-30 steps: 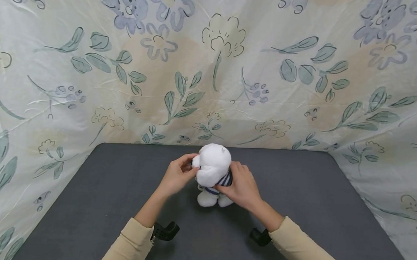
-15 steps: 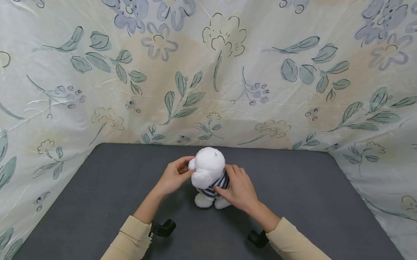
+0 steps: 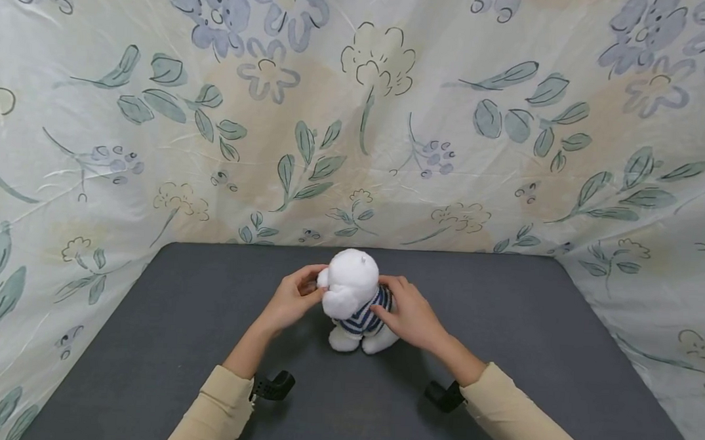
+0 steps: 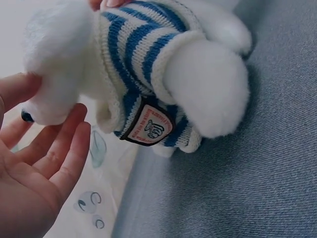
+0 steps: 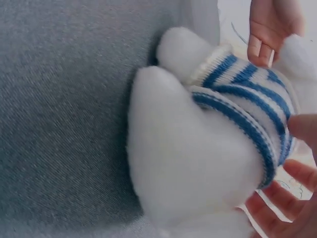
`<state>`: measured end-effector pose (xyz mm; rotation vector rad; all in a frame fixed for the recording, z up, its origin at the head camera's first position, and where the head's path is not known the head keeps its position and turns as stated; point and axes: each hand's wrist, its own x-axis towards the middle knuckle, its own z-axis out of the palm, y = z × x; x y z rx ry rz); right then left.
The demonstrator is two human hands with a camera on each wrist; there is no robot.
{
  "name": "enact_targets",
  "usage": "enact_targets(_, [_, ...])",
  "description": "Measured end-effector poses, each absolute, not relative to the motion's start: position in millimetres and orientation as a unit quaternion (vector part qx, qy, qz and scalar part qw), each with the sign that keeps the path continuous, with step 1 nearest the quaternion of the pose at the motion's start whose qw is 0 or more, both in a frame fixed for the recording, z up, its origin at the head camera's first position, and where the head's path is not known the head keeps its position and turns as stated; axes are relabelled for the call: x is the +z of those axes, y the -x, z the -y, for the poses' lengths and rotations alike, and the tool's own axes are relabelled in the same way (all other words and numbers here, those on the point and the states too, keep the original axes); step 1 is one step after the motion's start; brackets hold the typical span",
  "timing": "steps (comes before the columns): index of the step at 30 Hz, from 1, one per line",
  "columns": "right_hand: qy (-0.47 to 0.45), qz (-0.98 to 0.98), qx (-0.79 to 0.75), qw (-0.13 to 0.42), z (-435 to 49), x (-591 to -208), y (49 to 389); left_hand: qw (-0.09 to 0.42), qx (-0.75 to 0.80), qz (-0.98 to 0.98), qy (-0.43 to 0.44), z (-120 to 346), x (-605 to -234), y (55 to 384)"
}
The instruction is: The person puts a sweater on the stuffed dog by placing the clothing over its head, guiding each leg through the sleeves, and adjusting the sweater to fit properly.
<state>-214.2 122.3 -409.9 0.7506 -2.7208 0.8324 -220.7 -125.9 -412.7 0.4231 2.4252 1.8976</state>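
A white plush dog stands on the dark table, its head turned to the left. It wears a blue-and-white striped knitted sweater with a badge on the chest. My left hand holds the muzzle, thumb on one side and fingers beneath, near the dark nose. On the other side, my right hand holds the sweater-covered body loosely, its thumb touching the knit and its fingers curving round the far side. White hind parts of the dog rest on the cloth.
The dark grey table extends on both sides of the dog. Behind it and along the sides hangs a pale curtain printed with flowers and leaves. Black wrist mounts sit below both beige sleeves.
The dog has shifted slightly left and lower, with its left-turned head following. My right hand has slid back and to the right along the body, showing more of the sweater. My left hand stays at the muzzle.
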Motion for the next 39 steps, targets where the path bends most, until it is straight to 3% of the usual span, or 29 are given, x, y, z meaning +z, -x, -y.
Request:
enact_targets(9, [-0.169, 0.935, 0.308, 0.050, -129, -404, 220, 0.010, 0.597, -0.791, -0.131, 123, -398, 214])
enact_targets(19, [-0.117, 0.941, 0.318, -0.017, -126, -403, 227, 0.022, 0.615, -0.778, -0.129, 120, -407, 219])
enact_targets(39, [-0.112, 0.942, 0.315, -0.020, -140, -407, 228, 0.016, 0.614, -0.783, -0.099, 118, -409, 218])
